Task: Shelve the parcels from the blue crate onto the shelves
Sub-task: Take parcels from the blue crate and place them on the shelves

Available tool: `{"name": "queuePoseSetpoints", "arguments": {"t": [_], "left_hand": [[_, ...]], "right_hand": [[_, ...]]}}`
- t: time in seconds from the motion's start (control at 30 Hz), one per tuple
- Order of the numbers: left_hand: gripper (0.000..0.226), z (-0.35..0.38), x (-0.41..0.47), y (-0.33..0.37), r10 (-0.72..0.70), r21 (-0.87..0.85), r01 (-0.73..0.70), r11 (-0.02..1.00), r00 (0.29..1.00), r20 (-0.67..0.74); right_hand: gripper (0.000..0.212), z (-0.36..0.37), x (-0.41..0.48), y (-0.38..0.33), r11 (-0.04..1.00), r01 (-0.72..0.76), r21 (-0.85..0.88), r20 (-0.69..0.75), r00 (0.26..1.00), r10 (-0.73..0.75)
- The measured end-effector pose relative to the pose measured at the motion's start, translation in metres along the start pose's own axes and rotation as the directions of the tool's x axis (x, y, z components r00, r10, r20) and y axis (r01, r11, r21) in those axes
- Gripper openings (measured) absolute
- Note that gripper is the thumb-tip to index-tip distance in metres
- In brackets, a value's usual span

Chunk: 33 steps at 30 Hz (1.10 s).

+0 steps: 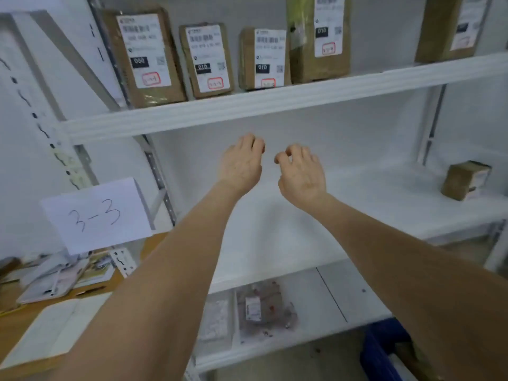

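Your left hand (242, 166) and right hand (302, 174) are both stretched forward, backs up, side by side and near each other but not touching. The fingers of each hand are loosely curled downward and neither hand grips anything.

Both hands hover above the middle shelf (357, 204), apart from its white surface.

Directly above your hands runs the upper shelf (275, 105). Five brown parcels (262, 59) stand upright on it in a row, labels facing you: three above and to the left of your left hand, two above and to the right of your right hand.

Well to the right of your right hand, a small parcel (466, 180) sits on the middle shelf near its right end.

Below your forearms is the lower shelf (330, 295). A bagged parcel (264, 306) lies flat on it, between your two arms.

The blue crate (382, 350) is on the floor under your right forearm; only one corner shows, and its contents cannot be made out.

To the left of your left forearm, a paper sign (96, 215) marked "3-3" stands beside the shelf post, above a wooden desk (16, 320) carrying loose papers
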<state>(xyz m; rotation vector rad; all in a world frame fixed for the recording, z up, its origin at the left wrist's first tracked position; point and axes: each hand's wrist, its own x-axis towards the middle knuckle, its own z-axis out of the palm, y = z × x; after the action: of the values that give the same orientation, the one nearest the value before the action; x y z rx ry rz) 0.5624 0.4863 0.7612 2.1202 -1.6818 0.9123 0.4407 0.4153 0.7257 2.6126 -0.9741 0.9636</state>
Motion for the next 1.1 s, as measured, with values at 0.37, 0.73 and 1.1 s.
{"name": "queuePoseSetpoints", "arguments": {"t": [0.37,0.73,1.1], "left_hand": [[0.036,0.166,-0.076,0.197,0.086,-0.218,0.034,0.975,0.85,0.52],[0.034,0.32,-0.1,0.356,0.315,-0.389,-0.031,0.921,0.647,0.694],[0.031,0.432,-0.062,0.485,0.383,-0.428,-0.016,0.904,0.478,0.791]], "right_hand": [[0.05,0.086,-0.181,0.159,0.969,-0.228,-0.093,0.537,0.809,0.241],[0.052,0.172,-0.283,0.313,0.907,-0.36,-0.218,0.706,0.584,0.402],[0.051,0.232,-0.315,0.474,0.851,-0.445,-0.278,0.779,0.413,0.471]]}}
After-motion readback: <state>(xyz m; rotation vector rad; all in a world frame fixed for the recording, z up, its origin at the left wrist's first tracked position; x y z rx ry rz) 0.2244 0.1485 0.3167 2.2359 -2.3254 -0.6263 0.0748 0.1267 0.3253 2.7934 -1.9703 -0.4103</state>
